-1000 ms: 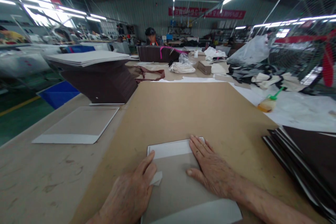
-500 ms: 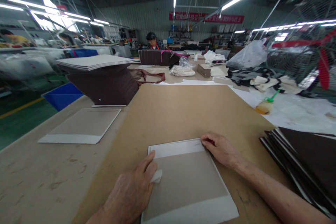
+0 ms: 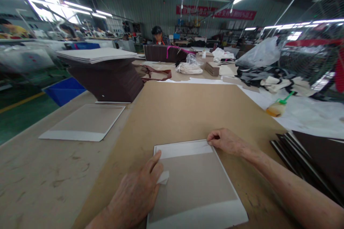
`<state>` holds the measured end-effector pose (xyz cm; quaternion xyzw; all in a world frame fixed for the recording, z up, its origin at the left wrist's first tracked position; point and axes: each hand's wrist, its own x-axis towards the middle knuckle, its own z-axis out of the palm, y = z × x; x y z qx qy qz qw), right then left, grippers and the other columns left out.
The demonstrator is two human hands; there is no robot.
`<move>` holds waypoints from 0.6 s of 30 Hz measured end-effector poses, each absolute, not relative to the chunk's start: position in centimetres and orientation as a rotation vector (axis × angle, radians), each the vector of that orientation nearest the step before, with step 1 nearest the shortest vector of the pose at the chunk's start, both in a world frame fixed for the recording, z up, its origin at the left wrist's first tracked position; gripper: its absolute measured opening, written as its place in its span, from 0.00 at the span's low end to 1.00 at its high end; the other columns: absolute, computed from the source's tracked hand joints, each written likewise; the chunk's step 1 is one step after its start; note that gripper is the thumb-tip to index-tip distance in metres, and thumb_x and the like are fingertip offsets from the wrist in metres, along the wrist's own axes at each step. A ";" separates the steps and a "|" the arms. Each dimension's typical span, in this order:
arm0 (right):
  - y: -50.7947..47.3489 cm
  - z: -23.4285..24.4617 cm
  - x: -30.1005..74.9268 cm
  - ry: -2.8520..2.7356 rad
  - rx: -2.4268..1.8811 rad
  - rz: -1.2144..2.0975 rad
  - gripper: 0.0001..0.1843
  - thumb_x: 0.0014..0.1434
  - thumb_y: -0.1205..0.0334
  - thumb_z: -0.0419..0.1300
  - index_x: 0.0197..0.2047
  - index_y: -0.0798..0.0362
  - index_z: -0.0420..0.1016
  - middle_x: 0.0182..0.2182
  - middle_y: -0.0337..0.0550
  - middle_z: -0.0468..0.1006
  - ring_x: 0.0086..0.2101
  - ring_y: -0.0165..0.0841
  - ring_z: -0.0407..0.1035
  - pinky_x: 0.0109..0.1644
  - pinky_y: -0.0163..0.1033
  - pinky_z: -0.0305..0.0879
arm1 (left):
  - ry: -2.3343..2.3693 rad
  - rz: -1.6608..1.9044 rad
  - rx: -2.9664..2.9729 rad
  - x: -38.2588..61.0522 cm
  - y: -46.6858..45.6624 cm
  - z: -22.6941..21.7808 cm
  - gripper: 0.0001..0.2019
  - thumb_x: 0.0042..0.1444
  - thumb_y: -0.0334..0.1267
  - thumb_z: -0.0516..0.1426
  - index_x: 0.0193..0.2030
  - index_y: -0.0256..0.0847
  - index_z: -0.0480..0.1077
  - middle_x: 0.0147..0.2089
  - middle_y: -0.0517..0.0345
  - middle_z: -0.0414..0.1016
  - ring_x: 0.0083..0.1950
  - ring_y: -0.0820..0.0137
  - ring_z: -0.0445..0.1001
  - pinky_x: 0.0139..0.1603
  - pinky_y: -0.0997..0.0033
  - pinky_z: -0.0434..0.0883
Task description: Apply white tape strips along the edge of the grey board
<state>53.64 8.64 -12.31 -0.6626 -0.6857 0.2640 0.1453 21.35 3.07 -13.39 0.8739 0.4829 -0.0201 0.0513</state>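
A flat grey panel with white bands (image 3: 199, 182) along its far and near ends lies on the brown board in front of me. My left hand (image 3: 137, 184) rests on its left side, index fingertip at the far left corner. From between that hand's curled fingers sticks a small white scrap (image 3: 163, 178), perhaps paper or tape. At the far right corner, my right hand (image 3: 224, 141) has thumb and fingers pinched on the panel's edge. The undersides of both hands' fingers are partly hidden.
A similar panel (image 3: 86, 123) lies to the left, before a tall dark stack (image 3: 107, 80) topped with white sheets. Dark panels (image 3: 319, 161) are piled at right. Behind them stands a bottle with a green nozzle (image 3: 278, 107). Across the table sits a person (image 3: 158, 37).
The view has shifted slightly, so the scene sits a little differently. Both hands keep their places at the panel's far corners, with only slight finger movement at the right.
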 end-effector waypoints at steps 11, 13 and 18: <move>8.3 -13.4 53.4 -1.922 -1.925 0.641 0.05 0.51 0.66 0.55 0.28 0.51 0.72 0.24 0.37 0.75 0.27 0.33 0.68 0.31 0.36 0.61 | 1.464 -0.013 2.614 21.2 3.0 -13.4 0.17 0.55 0.26 0.46 0.49 0.42 0.66 0.71 0.50 0.54 0.52 0.59 0.75 0.49 0.52 0.75; 7.3 -13.3 53.2 -1.853 -1.950 0.553 0.06 0.55 0.66 0.52 0.33 0.51 0.70 0.28 0.41 0.76 0.31 0.35 0.69 0.35 0.38 0.63 | 1.455 0.080 2.594 21.0 3.2 -13.5 0.14 0.57 0.28 0.46 0.47 0.42 0.66 0.69 0.49 0.57 0.53 0.61 0.74 0.51 0.56 0.74; 2.4 -12.9 52.1 -1.836 -1.894 0.521 0.10 0.62 0.61 0.50 0.44 0.51 0.68 0.38 0.45 0.76 0.37 0.36 0.71 0.43 0.41 0.67 | 1.459 0.200 2.526 20.5 3.5 -13.8 0.12 0.61 0.31 0.44 0.48 0.41 0.65 0.65 0.48 0.61 0.54 0.64 0.73 0.53 0.59 0.73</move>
